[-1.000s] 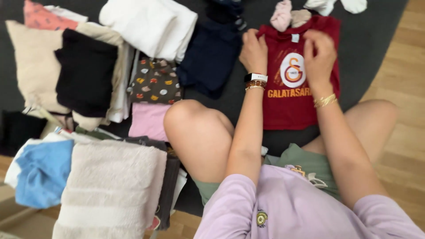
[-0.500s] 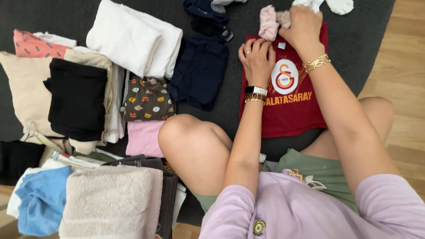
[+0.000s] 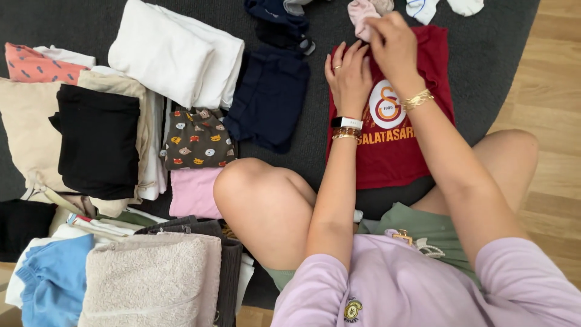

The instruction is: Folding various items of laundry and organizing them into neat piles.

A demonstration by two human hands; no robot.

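- Left hand (image 3: 350, 77) lies flat, fingers spread, on the red shirt (image 3: 393, 151).
- Right hand (image 3: 392, 43) pinches its collar edge; shirt's long axis runs toward the person.

We see a dark red shirt (image 3: 396, 154) lying flat, front up, on the dark grey rug (image 3: 496, 66), collar end away from us. Round white, red and orange crest mid-chest, orange lettering under it. Upper part partly covered by both hands. Small pale pink garment (image 3: 361, 12) bunched just past the collar edge, touching the shirt.
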